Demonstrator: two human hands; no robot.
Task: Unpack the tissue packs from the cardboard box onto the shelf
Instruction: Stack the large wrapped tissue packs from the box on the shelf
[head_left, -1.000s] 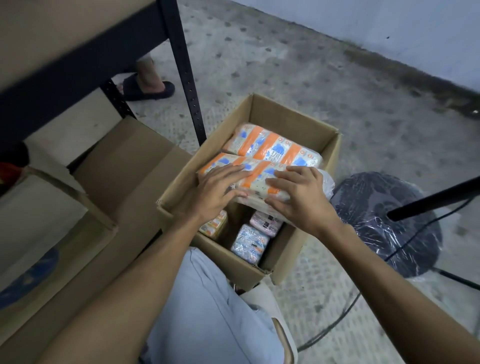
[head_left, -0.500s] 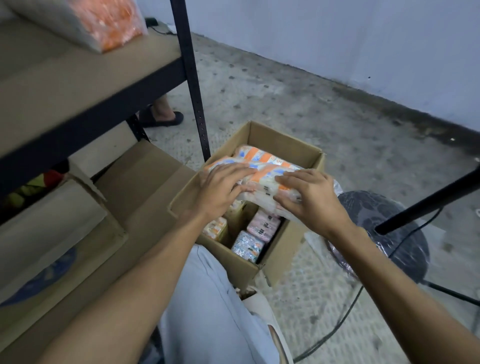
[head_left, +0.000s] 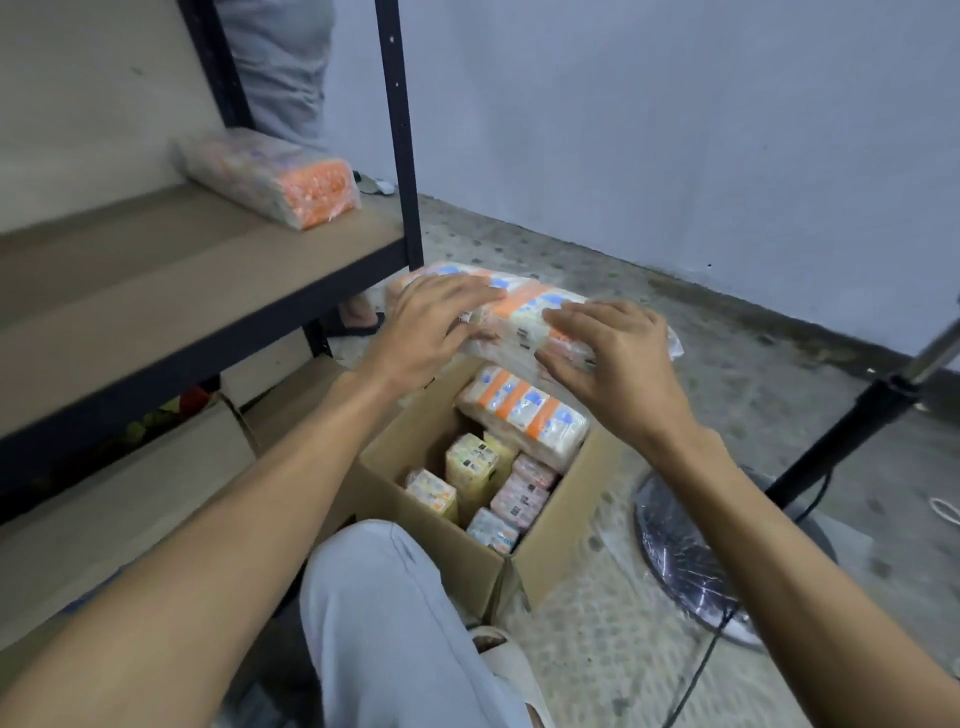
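A: We log both hands on one tissue pack (head_left: 524, 317). The left hand (head_left: 426, 332) lies over its left end with fingers spread across the top; the right hand (head_left: 613, 358) curls round its right end, fingertips pressing the clear wrap.

B: Grip state?

A: Both hands are closed round the pack from opposite ends, holding it between them. We see it clear of the cardboard box (head_left: 550, 535), above the box's far edge and just right of the shelf's black upright post (head_left: 400, 130).

B: What do we record for the box?

A: It sits open on the concrete floor (head_left: 597, 249). A second large orange-striped pack (head_left: 524, 415) lies tilted against its far right side. Below that, several smaller packs (head_left: 478, 467) stand on end: yellow, pink and blue wrappers.

B: And the shelf?

A: The brown shelf board (head_left: 156, 270) carries one pack (head_left: 275, 176) already, lying flat near the back, its orange end toward the post. The image there is blurred, so we cannot read its print.

B: Anything else nearby?

A: A fan base (head_left: 685, 551) wrapped in plastic stands just right of the box, and more cardboard (head_left: 130, 499) lies beneath the shelf.
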